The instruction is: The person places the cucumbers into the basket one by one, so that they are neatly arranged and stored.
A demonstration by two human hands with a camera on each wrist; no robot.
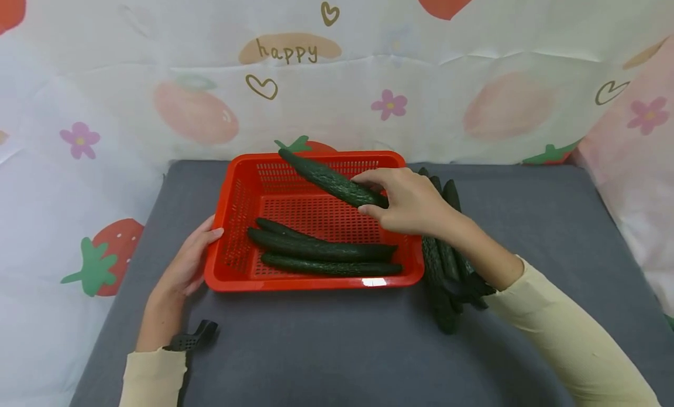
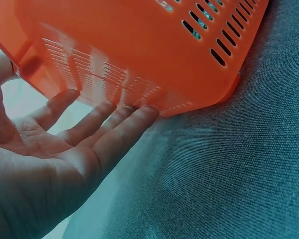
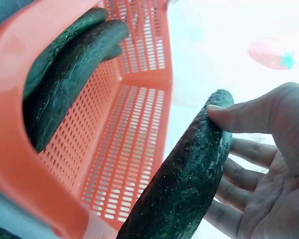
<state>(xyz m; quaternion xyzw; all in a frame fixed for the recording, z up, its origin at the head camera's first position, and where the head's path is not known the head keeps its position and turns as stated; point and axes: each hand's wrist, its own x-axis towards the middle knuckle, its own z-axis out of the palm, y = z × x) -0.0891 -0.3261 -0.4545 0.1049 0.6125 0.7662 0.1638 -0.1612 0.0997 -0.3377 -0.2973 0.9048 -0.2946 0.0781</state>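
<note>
From here I see the right hand [image 1: 408, 201] pinching one cucumber [image 1: 332, 180] over the red basket [image 1: 316, 284], the left hand [image 1: 191, 258] gripping its left edge; three cucumbers [image 1: 326, 249] line its front edge.

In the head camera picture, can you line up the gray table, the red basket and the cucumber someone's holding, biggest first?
1. Gray table, running past the bottom edge
2. Red basket
3. Cucumber in the right hand

R hand [image 1: 408, 202] grips cuke [image 1: 327, 177] over red bskt [image 1: 295, 285] w/ 3 cukes [image 1: 326, 249] in, L hand [image 1: 191, 258] holding bskt.
</note>
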